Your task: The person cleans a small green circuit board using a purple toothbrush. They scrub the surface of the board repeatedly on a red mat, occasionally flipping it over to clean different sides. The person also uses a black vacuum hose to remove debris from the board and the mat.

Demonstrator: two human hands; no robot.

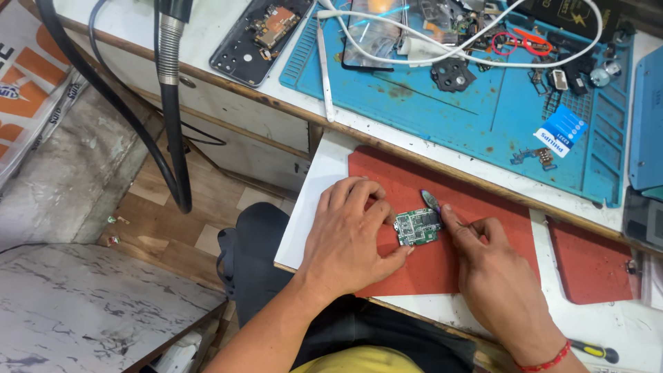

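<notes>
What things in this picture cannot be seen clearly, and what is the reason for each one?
Head view only:
- Green circuit board: its left edge is hidden under the left hand's fingers; its parts are too small to tell.
- Metal tool: only the tip shows; the right hand covers the rest.
- Screwdriver: its tip is hidden behind the right wrist.
- Opened phone: cut off by the top edge.
- Small parts on the blue mat: too small to identify.

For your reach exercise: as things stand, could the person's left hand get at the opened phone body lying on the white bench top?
Probably yes: the left hand rests on the circuit board; the path to the phone body looks open.
</notes>
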